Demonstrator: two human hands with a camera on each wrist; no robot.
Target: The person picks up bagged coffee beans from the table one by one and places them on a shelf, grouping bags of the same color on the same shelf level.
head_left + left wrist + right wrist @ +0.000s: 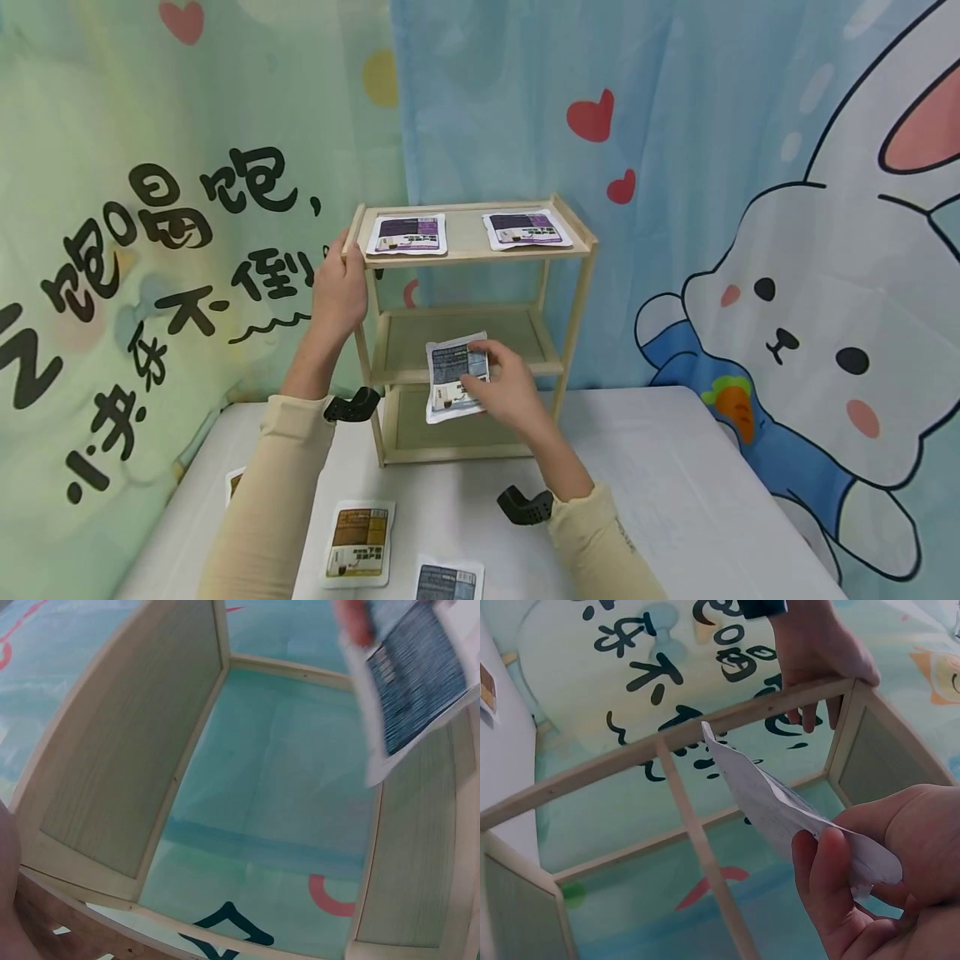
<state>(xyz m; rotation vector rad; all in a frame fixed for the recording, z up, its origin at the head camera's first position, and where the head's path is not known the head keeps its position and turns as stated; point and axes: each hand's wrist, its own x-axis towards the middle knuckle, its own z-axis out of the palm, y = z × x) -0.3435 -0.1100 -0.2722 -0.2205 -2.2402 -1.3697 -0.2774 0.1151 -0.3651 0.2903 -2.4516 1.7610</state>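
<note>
While your left hand (339, 292) grasps the left end of the wooden rack (401, 346) at top-shelf height, your right hand (513, 387) pinches the right edge of a white pouch with a blue-grey label (450, 375), held before the middle shelf (517, 325) on the rack's near side. Its label bears dark upper print, pale lower print and a small picture; the lettering is too small to read. The right-wrist view shows its pale back.

On the top shelf (465, 231) lie two purple-labelled pouches, one left (407, 234) and one right (527, 228), each with blocks of fine, illegible characters. On the white desk (660, 500), nearer you, lie a brown-labelled pouch (360, 546) at left and, to its right, a second blue-grey one (450, 582), cut off by the view. Beyond the desk's left side, the green curtain (112, 108) carries large black Chinese lettering, with 不倒 legible; the blue curtain (495, 100) at right shows a rabbit (810, 317).
</note>
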